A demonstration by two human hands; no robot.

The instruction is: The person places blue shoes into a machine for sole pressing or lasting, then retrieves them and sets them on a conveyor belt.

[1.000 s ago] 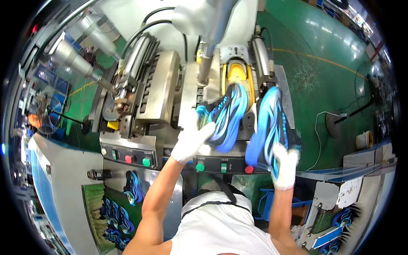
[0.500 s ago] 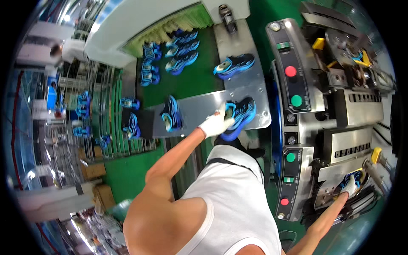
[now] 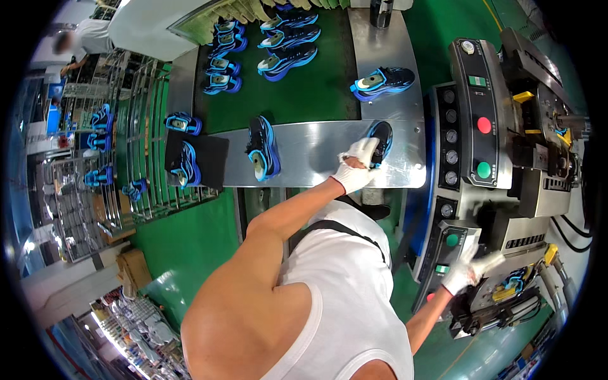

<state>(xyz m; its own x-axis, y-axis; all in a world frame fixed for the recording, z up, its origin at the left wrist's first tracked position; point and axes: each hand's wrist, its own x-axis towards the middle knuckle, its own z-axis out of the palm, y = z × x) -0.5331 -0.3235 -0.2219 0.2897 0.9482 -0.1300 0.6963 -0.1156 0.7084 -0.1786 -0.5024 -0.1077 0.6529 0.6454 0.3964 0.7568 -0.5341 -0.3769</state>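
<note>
My left hand (image 3: pixel 356 166), in a white glove, grips a black and blue sports shoe (image 3: pixel 382 134) at the right end of the metal table (image 3: pixel 320 142). The glove hides the near part of that shoe. My right hand (image 3: pixel 470 271), also gloved, is open with fingers spread and holds nothing. It hovers beside the lower control panel, below a green button (image 3: pixel 452 240). Right of that hand, another blue shoe (image 3: pixel 518 277) sits in the machine's lower station, by a yellow part. A similar shoe (image 3: pixel 383 83) lies farther back on the table's right arm.
A shoe (image 3: pixel 263 149) stands left of my left hand. Several more rest on the green belt (image 3: pixel 285 104) behind. A dark bottle (image 3: pixel 380 14) stands at the back. The metal machine (image 3: pixel 538 196) fills the right side; racks (image 3: pixel 142 136) and another person (image 3: pixel 95 37) are at left.
My right hand has drawn back from the shoe in the machine and moved left toward the panel, fingers spreading. The shoe under my left hand has turned and moved inward from the table's front edge.
</note>
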